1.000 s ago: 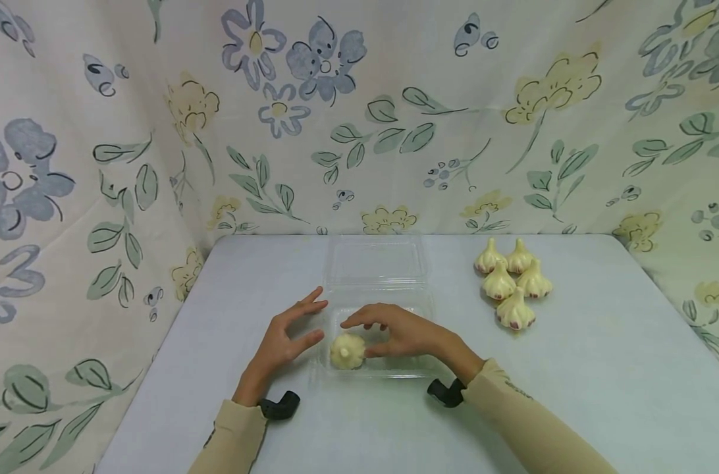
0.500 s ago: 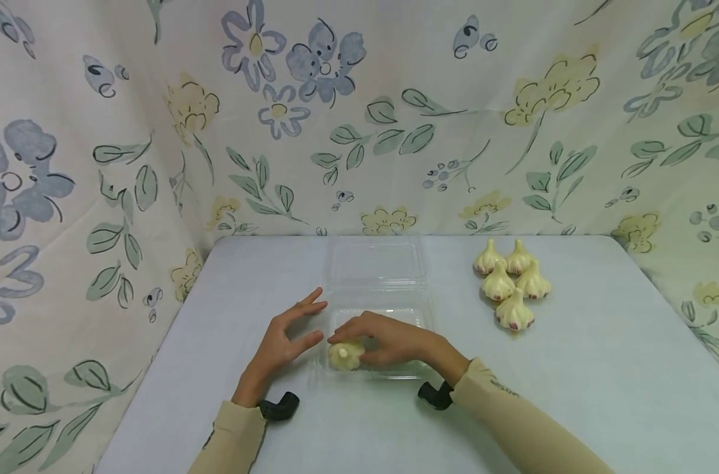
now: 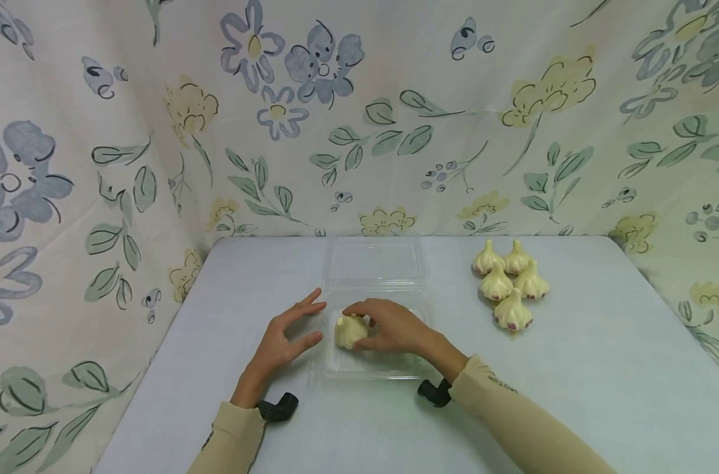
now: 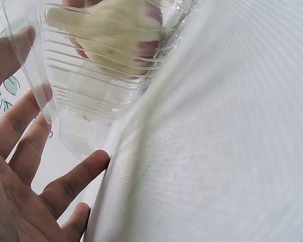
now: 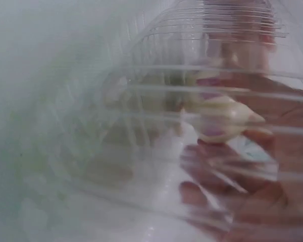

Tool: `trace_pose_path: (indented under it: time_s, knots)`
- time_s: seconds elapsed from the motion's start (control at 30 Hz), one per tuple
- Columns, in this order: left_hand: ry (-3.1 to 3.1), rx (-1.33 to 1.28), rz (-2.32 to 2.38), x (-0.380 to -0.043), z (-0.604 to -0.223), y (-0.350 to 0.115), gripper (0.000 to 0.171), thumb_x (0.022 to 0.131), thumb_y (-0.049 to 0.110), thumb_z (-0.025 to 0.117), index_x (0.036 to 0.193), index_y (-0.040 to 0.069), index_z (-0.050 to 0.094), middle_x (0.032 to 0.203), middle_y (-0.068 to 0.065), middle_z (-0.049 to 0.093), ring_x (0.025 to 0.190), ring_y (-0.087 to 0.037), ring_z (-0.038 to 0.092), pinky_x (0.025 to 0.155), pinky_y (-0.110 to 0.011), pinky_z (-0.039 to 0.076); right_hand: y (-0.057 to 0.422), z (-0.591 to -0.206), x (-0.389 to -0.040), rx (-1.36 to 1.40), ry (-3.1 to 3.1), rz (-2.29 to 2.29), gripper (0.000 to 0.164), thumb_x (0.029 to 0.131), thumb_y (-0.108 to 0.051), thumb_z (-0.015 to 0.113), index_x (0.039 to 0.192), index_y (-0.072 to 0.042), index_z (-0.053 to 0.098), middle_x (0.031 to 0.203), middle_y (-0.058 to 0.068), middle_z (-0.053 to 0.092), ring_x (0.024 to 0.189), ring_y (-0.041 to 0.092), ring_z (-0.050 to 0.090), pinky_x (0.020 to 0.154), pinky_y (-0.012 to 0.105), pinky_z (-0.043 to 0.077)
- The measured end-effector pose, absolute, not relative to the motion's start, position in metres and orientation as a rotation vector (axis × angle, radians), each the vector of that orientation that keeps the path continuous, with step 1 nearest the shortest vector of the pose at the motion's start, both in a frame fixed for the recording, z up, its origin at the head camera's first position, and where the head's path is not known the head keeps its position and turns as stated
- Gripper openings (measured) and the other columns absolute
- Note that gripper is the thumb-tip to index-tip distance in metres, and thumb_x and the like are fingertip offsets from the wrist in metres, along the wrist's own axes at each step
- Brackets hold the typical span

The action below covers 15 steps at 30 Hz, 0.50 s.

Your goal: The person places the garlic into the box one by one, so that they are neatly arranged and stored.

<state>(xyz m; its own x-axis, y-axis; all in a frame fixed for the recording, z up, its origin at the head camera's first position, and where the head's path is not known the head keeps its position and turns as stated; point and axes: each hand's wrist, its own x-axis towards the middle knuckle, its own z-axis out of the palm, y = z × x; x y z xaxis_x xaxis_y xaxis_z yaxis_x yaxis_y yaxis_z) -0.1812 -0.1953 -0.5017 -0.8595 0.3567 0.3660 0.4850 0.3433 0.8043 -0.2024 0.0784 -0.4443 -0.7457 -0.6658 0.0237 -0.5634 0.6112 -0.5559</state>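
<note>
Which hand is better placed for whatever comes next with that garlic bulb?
The right hand, I'd judge: its fingers hold the garlic bulb in the open clear box. The left hand is spread at the box's left side, holding no bulb. The five other bulbs lie toward the right too.

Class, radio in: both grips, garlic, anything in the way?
Right grip holding garlic, tilted, within clear box. Left grip empty, beside box. Lid folded back, nothing seen blocking.

Between the plastic clamshell container [image 3: 359,368] and five clustered garlic bulbs [image 3: 497,284], a lane of worktop [image 3: 451,296] lies open, its near end crossed by the right forearm [image 3: 507,411]. The left hand [image 3: 284,339] blocks the container's left side; the right hand [image 3: 395,327] covers its middle.
</note>
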Motion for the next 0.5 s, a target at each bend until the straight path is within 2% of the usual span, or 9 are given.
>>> trace_pose_path:
  time_s: [0.2,0.37,0.5]
  knots:
    - [-2.494,-0.760,-1.549,-0.183,-0.502,-0.195,0.053,0.089,0.015,0.077,0.140,0.010,0.062,0.162,0.003,0.042,0.152,-0.015,0.037,0.122,-0.028,0.026,0.073,-0.446,-0.204,-0.902,2.772,-0.799,0.057,0.084,-0.041,0.084,0.134,-0.021,0.065,0.115,-0.002,0.073,0.088,0.012,0.063,0.072,0.029,0.051]
    - [-2.492,-0.764,-1.534,-0.182,-0.503,-0.195,0.053,0.089,0.015,0.077,0.140,0.010,0.062,0.162,0.001,0.042,0.152,-0.017,0.038,0.123,-0.044,0.027,0.069,-0.448,-0.205,-0.821,2.866,-0.784,0.061,0.084,-0.047,0.082,0.135,-0.019,0.065,0.104,-0.001,0.075,0.087,0.013,0.066,0.067,0.030,0.051]
    - [-2.487,-0.768,-1.524,-0.182,-0.502,-0.195,0.053,0.089,0.015,0.077,0.140,0.009,0.062,0.162,0.000,0.043,0.152,-0.021,0.039,0.122,-0.056,0.028,0.066,-0.449,-0.203,-0.778,2.909,-0.776,0.062,0.084,-0.051,0.080,0.136,-0.019,0.066,0.102,0.000,0.075,0.088,0.015,0.068,0.068,0.032,0.053]
